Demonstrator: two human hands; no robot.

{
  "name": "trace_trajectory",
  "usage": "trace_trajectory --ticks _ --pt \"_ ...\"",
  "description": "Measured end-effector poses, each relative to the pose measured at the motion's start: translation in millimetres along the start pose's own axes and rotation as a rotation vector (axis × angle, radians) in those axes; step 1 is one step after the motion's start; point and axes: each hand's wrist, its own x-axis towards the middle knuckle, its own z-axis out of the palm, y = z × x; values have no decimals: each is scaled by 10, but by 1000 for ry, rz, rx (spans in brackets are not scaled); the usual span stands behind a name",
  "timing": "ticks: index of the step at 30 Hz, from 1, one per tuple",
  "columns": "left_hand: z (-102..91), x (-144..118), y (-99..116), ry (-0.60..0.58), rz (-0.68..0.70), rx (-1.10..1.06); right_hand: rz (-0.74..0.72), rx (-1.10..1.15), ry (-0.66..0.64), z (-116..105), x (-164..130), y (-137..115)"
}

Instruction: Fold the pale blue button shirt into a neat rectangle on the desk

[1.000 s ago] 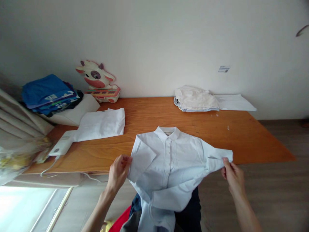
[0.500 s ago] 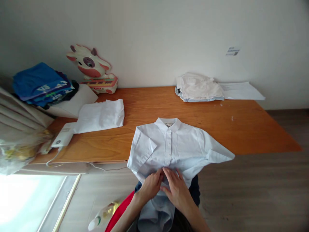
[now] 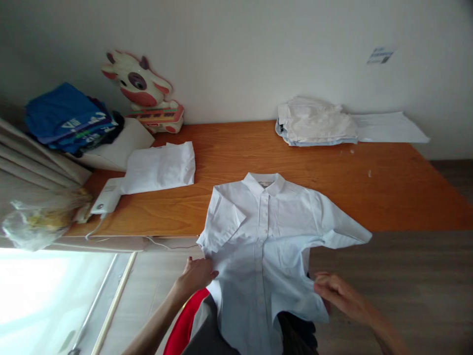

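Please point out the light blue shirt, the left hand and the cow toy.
light blue shirt (image 3: 266, 231), head view, button placket
left hand (image 3: 197, 276), head view, back of hand
cow toy (image 3: 138, 84), head view, face

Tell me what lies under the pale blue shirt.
The pale blue shirt has its collar end on the wooden table; its lower half hangs over red and dark fabric. The rest is covered.

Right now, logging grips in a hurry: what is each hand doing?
Left hand: closed on the shirt's left side edge.
Right hand: at the shirt's right edge; grip cannot be told.

The shirt's (image 3: 264, 246) hem runs off the bottom edge, and the blurred right hand's (image 3: 338, 293) fingertips hide behind it.
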Motion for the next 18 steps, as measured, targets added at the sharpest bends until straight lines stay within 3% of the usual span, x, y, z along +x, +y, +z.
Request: trace_trajectory --ticks 2,4,8,10,13,18 --pt "23 -89 -9 -62 15 27 174 -41 -44 -76 -129 101" --pt "25 -185 24 -136 57 34 253 -107 -40 -10 -143 121" --pt "25 -355 87 -229 74 32 145 -163 22 377 8 39" --pt "65 -403 81 -203 43 -51 141 -228 74 554 71 79" --pt "181 -420 35 -139 33 -246 200 -340 211 673 124 332" --pt "369 -425 -62 -137 99 -449 263 -20 287 672 164 789"
